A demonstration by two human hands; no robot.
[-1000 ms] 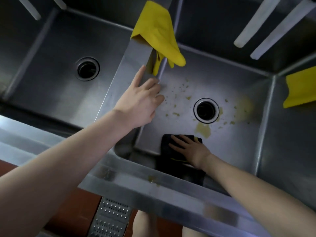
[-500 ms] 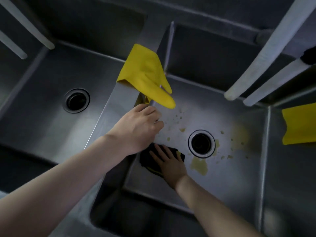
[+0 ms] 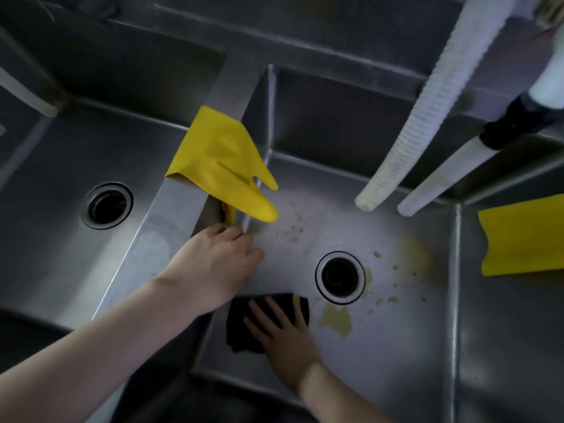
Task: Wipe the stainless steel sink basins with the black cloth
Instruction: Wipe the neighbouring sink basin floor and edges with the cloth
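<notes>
My right hand (image 3: 283,334) lies flat, fingers spread, on the black cloth (image 3: 241,328), pressing it to the floor of the middle sink basin (image 3: 396,346) near its front left corner. Yellowish stains (image 3: 335,322) and specks lie around that basin's drain (image 3: 339,277). My left hand (image 3: 219,261) rests on the steel divider (image 3: 164,227) between the left and middle basins, fingers curled over its edge just below a yellow rubber glove (image 3: 225,169). The left basin (image 3: 45,184) has its own drain (image 3: 106,206).
The yellow glove drapes over the divider. A second yellow glove (image 3: 525,239) hangs over the right divider. A ribbed white hose (image 3: 418,123) and a smooth white tube (image 3: 451,175) hang into the middle basin at the back right. Another pale tube (image 3: 27,96) shows at the far left.
My right hand has slid the black cloth back toward the basin's front, a little right. My left hand stays on the divider. The view has shifted forward over the sink.
</notes>
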